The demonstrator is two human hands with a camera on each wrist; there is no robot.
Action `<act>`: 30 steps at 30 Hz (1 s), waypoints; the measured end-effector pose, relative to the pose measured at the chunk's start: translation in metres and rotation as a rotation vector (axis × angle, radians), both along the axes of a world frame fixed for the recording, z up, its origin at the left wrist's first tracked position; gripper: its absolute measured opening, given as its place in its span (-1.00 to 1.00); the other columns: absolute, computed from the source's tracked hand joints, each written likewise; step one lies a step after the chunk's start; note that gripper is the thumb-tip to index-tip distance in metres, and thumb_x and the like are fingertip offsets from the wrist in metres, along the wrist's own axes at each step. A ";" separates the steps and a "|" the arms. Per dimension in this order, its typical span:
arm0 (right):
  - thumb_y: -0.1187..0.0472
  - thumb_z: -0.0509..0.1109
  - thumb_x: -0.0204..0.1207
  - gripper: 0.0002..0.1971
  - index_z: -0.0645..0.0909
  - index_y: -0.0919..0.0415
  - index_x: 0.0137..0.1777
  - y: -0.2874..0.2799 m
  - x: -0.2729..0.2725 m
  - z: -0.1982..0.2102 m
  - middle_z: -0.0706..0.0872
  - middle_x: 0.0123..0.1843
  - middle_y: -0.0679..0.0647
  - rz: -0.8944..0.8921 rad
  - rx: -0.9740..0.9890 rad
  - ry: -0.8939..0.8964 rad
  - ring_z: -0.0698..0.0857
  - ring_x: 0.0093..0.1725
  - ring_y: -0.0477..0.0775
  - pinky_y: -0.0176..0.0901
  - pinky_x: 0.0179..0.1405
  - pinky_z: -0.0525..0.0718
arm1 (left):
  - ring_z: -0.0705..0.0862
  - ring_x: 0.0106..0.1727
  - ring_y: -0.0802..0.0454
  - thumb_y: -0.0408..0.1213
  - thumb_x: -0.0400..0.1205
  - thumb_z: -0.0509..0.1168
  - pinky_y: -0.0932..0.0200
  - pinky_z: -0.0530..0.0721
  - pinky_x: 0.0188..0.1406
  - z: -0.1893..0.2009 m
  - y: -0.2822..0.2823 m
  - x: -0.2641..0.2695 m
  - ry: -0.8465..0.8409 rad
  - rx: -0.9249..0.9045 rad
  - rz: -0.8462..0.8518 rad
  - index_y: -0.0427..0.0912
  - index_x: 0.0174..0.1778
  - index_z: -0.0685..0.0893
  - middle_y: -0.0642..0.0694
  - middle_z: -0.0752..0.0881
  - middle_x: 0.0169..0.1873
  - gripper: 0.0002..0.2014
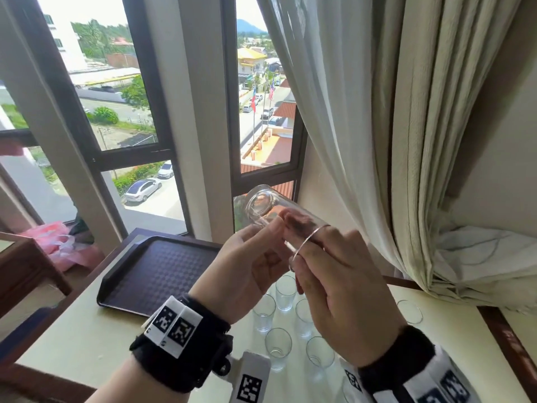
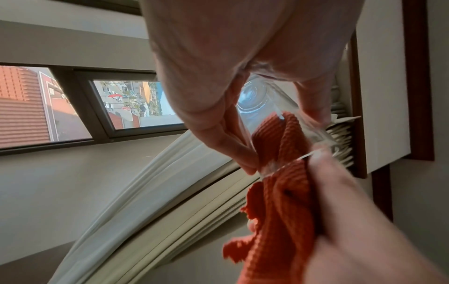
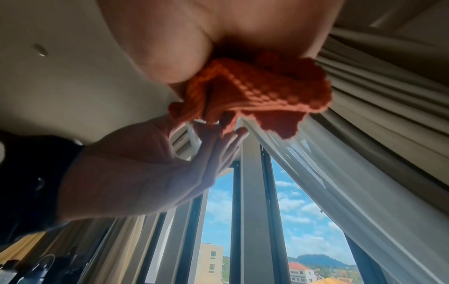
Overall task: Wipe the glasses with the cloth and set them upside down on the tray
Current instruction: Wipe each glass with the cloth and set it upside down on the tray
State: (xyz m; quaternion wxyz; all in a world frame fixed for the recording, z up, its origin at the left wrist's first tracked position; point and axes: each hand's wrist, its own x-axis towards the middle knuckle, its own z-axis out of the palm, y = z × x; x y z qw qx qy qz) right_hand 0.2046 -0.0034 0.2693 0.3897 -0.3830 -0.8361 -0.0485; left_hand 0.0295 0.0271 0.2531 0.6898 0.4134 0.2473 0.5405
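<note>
1. Now the left hand [image 1: 250,257] holds one glass [image 1: 270,209] up in the air, tilted, with its thick base away from the person and its open mouth toward the right hand [image 1: 343,289].
2. Its fingers [image 2: 233,142] are curled along the side of the glass, and the thumb [image 2: 313,103] presses on the opposite side, so the glass is clamped between them.
3. The right hand's fingers are closed around the orange cloth [image 2: 279,192]; one end of the cloth is pushed past the rim [image 1: 308,242] into the glass, just beside the left fingertips.
4. I judge that the step in hand is wiping the inside of this first glass.
5. Below the fingers of both hands, several other glasses [image 1: 277,347] stand upright on the table [image 1: 72,353], and they look not yet wiped.
6. The dark tray [image 1: 151,274] lies to the left, under the left hand's fingers and a little beyond them; nothing stands on the part I can see.
7. The next move, in my opinion, needs the cloth pulled out, then the glass turned mouth down and placed gently on the tray.
</note>
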 end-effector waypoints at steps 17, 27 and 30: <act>0.64 0.34 0.44 -0.03 0.50 -0.49 0.54 -0.014 -0.017 0.039 0.84 -0.12 -0.01 0.492 -1.017 0.483 0.75 -0.53 0.09 -0.17 -0.63 0.69 | 0.83 0.15 -0.19 -0.12 0.54 0.68 -0.03 0.80 0.23 -0.014 0.006 -0.025 -0.088 0.158 -0.128 -0.37 0.30 0.76 -0.32 0.82 0.14 -0.48; 0.51 0.36 0.40 -0.05 0.37 -0.50 0.58 0.003 -0.032 0.022 0.74 -0.02 -0.40 0.235 -0.604 0.123 0.73 -0.37 -0.06 -0.38 -0.37 0.67 | 0.84 0.07 -0.15 -0.04 0.55 0.66 0.08 0.82 0.05 -0.002 0.017 -0.035 0.018 0.247 -0.044 -0.36 0.25 0.77 -0.29 0.83 0.07 -0.48; 0.40 0.49 0.28 -0.04 0.33 -0.28 0.66 0.013 -0.037 0.020 0.67 0.33 -0.37 -0.015 -0.316 -0.264 0.75 -0.21 -0.05 -0.45 -0.26 0.62 | 0.76 0.11 -0.35 0.07 0.46 0.72 -0.14 0.76 0.14 -0.005 0.021 -0.036 0.112 0.209 0.022 -0.63 0.30 0.58 -0.59 0.72 0.08 -0.14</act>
